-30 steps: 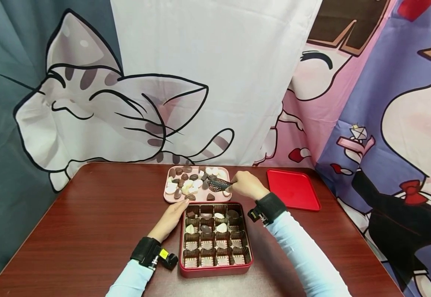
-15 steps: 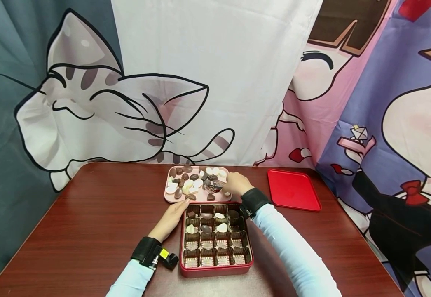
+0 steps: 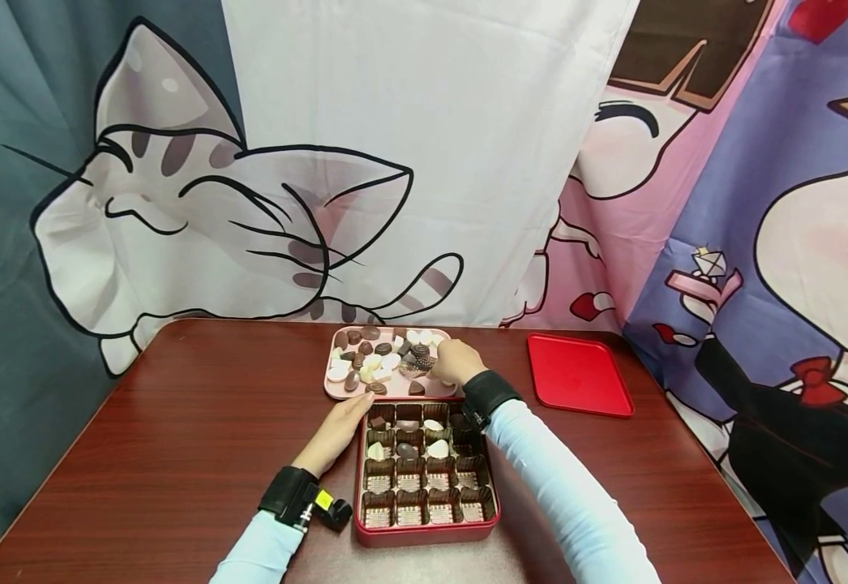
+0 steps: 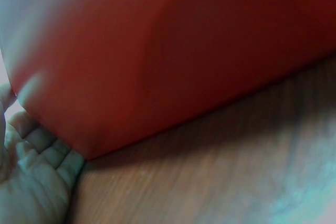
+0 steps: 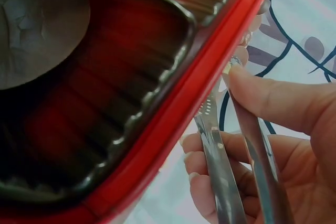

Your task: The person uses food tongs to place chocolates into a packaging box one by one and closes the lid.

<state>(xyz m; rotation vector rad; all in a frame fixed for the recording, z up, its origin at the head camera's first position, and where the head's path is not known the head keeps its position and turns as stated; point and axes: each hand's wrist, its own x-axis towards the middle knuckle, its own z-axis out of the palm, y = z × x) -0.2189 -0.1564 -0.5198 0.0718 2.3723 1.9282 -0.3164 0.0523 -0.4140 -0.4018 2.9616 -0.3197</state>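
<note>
My right hand (image 3: pixel 460 362) holds metal tongs (image 5: pixel 223 166) with slotted ends, thumb on one arm and fingers by the other. In the head view the tongs' ends reach down among chocolates (image 3: pixel 371 362) on a pink tray (image 3: pixel 331 391); whether a piece lies between them cannot be made out. My left hand (image 3: pixel 332 434) rests at the far left corner of a red box (image 3: pixel 427 537), its fingers against the side. Chocolates occupy several compartments in the box's two far rows, and a round dark chocolate (image 5: pixel 42 30) fills one corner compartment in the right wrist view.
A red lid-like tray (image 3: pixel 579 373) lies at the right rear of the brown table (image 3: pixel 198 438). The pink tray stands just behind the box. A printed cloth (image 3: pixel 424 162) hangs behind the table's far edge.
My right hand has moved left over the pink tray, bringing the tongs' ends lower among the chocolates. The left hand and the box have stayed in place.
</note>
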